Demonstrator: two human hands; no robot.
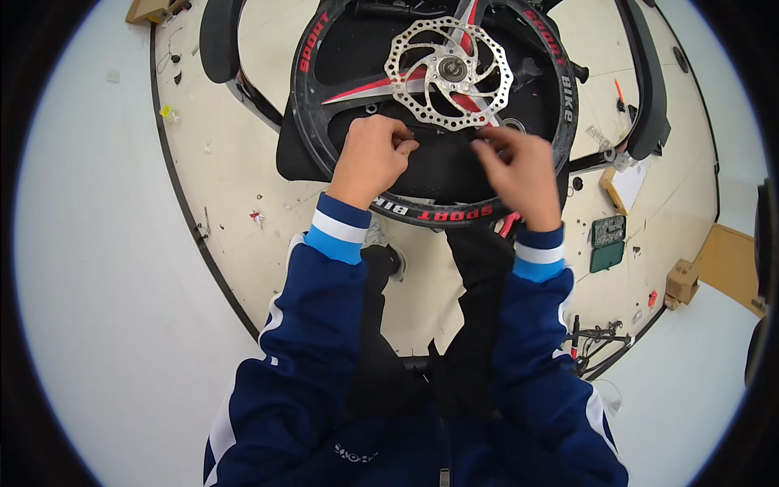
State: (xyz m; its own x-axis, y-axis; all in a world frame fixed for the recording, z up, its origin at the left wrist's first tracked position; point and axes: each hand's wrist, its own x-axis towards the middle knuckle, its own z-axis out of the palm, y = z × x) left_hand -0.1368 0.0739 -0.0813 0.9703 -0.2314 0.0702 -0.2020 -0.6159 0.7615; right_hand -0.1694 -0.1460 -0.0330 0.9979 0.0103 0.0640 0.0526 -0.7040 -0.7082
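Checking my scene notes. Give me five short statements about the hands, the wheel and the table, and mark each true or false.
1. Both hands are over the black bicycle wheel. True: the left hand and right hand are over its lower part.
2. A silver brake disc sits at the wheel's hub. True.
3. The wheel stands upright on the floor. False: it lies flat on the round table.
4. The person wears short sleeves. False: long dark blue sleeves with light blue and white cuffs.
5. The right hand holds a hammer. False: no hammer is in it.
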